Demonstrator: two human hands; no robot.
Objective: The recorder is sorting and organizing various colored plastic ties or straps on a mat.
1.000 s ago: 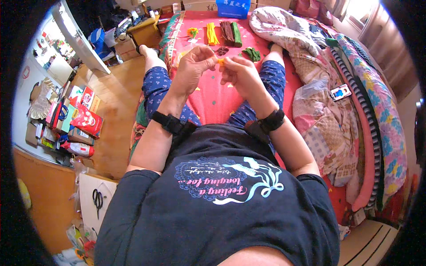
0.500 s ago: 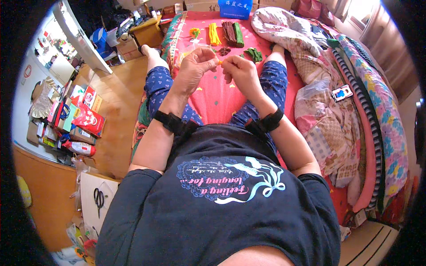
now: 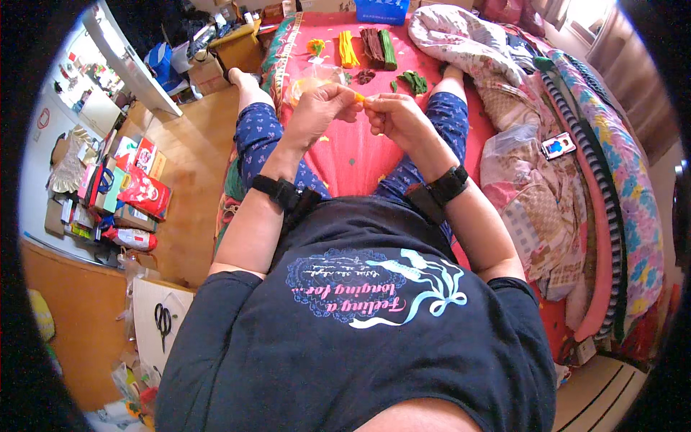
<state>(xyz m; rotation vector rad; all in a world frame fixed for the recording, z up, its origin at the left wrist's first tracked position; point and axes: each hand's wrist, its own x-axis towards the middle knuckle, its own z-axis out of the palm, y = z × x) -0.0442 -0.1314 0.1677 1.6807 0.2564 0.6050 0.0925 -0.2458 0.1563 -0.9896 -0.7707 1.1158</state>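
Note:
Between my two hands, over the bed, is a small orange-yellow piece [image 3: 360, 98], too small to make out its kind for certain. My left hand [image 3: 324, 109] pinches its left end with thumb and fingers. The other end sits in the closed fingertips of my right hand [image 3: 398, 117]. Beyond them on the red bedsheet [image 3: 353, 147] lie bundles of thin strips: yellow [image 3: 348, 50], dark brown [image 3: 372, 47] and green [image 3: 389, 55]. Nearer are curled brown pieces [image 3: 366, 76] and green leaf-like pieces [image 3: 413, 82]. A yellow-orange flower shape [image 3: 315, 47] lies left of the yellow bundle.
A clear plastic bag [image 3: 306, 84] lies just past my left hand. My legs stretch out on both sides. A blue box [image 3: 382, 11] stands at the bed's far end. Rumpled quilts [image 3: 529, 194] and a phone [image 3: 558, 147] are at right; black scissors [image 3: 163, 326] lie at lower left.
Both hands stay pinched together, with the right hand turned a little and slightly farther right. More of the orange-yellow piece shows between the fingertips.

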